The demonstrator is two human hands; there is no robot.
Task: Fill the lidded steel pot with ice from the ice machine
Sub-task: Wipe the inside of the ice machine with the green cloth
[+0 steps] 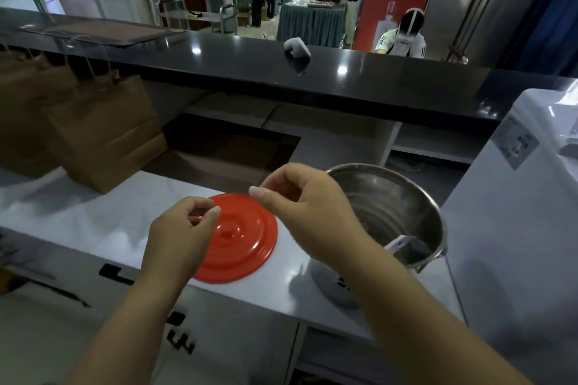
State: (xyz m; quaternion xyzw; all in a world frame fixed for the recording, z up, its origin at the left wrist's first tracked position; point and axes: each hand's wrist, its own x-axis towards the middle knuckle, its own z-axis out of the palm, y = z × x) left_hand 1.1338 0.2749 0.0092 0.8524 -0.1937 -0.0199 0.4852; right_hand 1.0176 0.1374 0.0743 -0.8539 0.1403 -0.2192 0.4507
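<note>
Your steel pot (387, 212) stands uncovered on the white table (93, 222) at about 4 o'clock from the red lid (247, 237), which lies flat beside it. Your left hand (178, 228) and right hand (300, 200) hover above the lid, fingers loosely curled, holding nothing. Brown paper bags (103, 134) stand at 10 o'clock.

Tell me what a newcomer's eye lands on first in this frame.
The bright red lid lying flat on the pale counter stands out most, with the left hand and right hand hovering over it, fingers loosely curled and holding nothing. Just right of it stands the open steel pot, a scoop inside; brown paper bags sit at far left.
</note>
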